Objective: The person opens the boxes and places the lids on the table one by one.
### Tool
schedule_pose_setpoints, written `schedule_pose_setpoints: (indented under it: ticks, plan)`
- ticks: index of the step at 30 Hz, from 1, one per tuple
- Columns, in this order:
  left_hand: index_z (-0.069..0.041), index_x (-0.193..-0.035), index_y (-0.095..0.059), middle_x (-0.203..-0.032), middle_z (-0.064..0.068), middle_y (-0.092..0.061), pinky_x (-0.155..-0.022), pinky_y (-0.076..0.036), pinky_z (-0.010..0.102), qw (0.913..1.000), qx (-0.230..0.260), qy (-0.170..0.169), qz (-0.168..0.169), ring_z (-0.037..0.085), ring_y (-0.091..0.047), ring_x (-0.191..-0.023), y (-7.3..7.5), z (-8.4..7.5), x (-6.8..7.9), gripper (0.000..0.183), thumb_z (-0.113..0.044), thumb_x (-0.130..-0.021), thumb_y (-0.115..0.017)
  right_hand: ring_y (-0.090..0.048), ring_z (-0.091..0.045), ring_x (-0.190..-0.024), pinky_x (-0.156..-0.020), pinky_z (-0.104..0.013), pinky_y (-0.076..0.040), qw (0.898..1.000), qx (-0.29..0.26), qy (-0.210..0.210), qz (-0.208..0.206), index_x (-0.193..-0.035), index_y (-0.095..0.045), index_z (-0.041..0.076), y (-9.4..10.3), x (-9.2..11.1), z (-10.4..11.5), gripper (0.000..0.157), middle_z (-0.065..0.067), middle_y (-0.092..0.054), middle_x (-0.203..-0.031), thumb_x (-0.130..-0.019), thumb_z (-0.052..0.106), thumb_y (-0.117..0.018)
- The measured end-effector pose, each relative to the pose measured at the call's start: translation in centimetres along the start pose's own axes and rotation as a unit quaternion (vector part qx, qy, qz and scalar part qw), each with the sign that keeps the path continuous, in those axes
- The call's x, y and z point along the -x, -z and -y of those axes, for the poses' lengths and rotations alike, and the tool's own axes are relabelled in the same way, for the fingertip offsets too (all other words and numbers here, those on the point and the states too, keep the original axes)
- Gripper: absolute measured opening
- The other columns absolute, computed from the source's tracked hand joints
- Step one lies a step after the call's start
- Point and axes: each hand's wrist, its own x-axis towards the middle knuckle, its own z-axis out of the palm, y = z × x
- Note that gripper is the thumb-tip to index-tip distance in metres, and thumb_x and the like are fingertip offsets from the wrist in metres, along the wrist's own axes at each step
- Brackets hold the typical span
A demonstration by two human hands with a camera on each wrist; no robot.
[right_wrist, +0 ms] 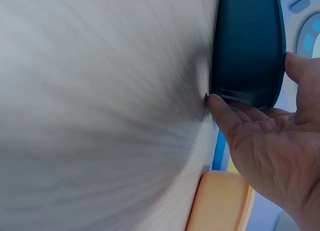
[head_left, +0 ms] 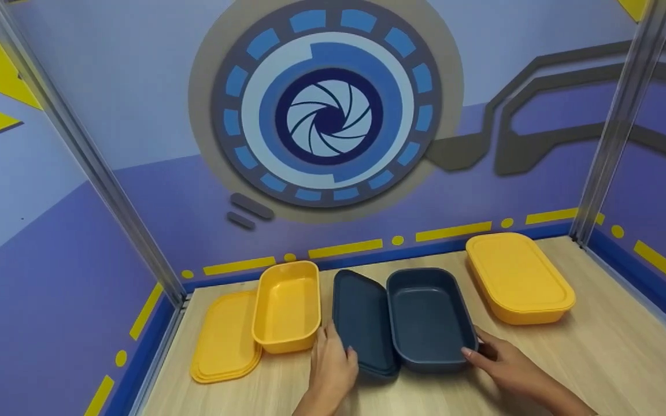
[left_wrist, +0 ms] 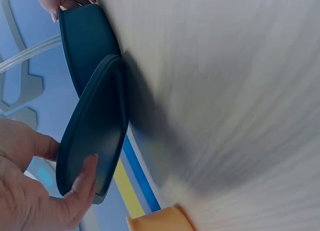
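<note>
My left hand grips a dark blue lid by its left edge, thumb on one face and fingers on the other. The lid is tilted, its left side raised off the table and its right edge against the dark blue food container. In the left wrist view, the lid's underside shows with a shadow beneath. My right hand holds the container at its near right corner, thumb at the rim and fingers along the outer wall. The container stands upright without a cover, its inside bare.
Left of the lid stands an uncovered yellow container, overlapping a yellow lid on the table. A yellow container with its lid on sits at the back right. Printed panels enclose the wooden table at the back and sides.
</note>
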Motion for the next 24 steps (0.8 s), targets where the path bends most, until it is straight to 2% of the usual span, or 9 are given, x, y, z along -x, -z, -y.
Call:
schedule_pose_setpoints:
  ticks: [6,11,15,21,24]
  plan:
    - [0.007,-0.145,-0.041,-0.144,0.028,-0.046,-0.102,-0.047,0.056,0.9995,-0.025,0.017,0.013,0.04,-0.051,-0.131,0.0,0.5,-0.1,0.068,-0.015,-0.088,-0.071,-0.059,-0.037,-0.128,-0.1,-0.048,-0.052,1.0,0.001,-0.006,-0.003,-0.157,-0.027,0.004,0.0,0.1,0.2,0.081,-0.029,-0.045,-0.15,-0.097,0.048,-0.059]
    - [0.011,-0.146,-0.037,-0.14,0.029,-0.048,-0.099,-0.048,0.055,0.9994,-0.029,0.01,0.02,0.039,-0.052,-0.127,-0.2,1.1,0.1,0.073,-0.016,-0.087,-0.072,-0.059,-0.037,-0.127,-0.098,-0.046,-0.053,1.0,0.001,0.002,0.004,-0.156,-0.025,0.001,0.1,0.2,0.1,0.082,-0.03,-0.043,-0.15,-0.098,0.05,-0.056]
    - [0.013,-0.145,-0.037,-0.139,0.03,-0.046,-0.102,-0.046,0.055,0.9992,-0.027,0.01,0.03,0.04,-0.05,-0.127,-0.4,1.7,0.1,0.076,-0.015,-0.086,-0.074,-0.061,-0.035,-0.126,-0.097,-0.044,-0.054,1.0,0.002,0.012,0.007,-0.156,-0.024,-0.001,0.1,0.2,0.0,0.081,-0.031,-0.041,-0.151,-0.099,0.048,-0.055]
    - [0.015,-0.143,-0.038,-0.137,0.033,-0.045,-0.104,-0.044,0.055,0.9985,-0.032,0.014,0.042,0.043,-0.048,-0.127,-0.7,2.3,0.2,0.083,-0.021,-0.081,-0.081,-0.061,-0.035,-0.126,-0.098,-0.046,-0.054,1.0,0.009,0.005,0.002,-0.156,-0.025,0.0,0.2,0.2,0.0,0.081,-0.031,-0.04,-0.152,-0.098,0.048,-0.057]
    - [0.015,-0.145,-0.036,-0.139,0.034,-0.043,-0.106,-0.042,0.057,0.9971,-0.03,0.033,0.062,0.044,-0.045,-0.13,-0.8,2.5,0.1,0.089,-0.024,-0.08,-0.083,-0.061,-0.035,-0.125,-0.096,-0.046,-0.054,1.0,0.009,0.009,0.003,-0.156,-0.026,0.001,0.2,0.2,0.0,0.08,-0.031,-0.043,-0.15,-0.098,0.046,-0.057]
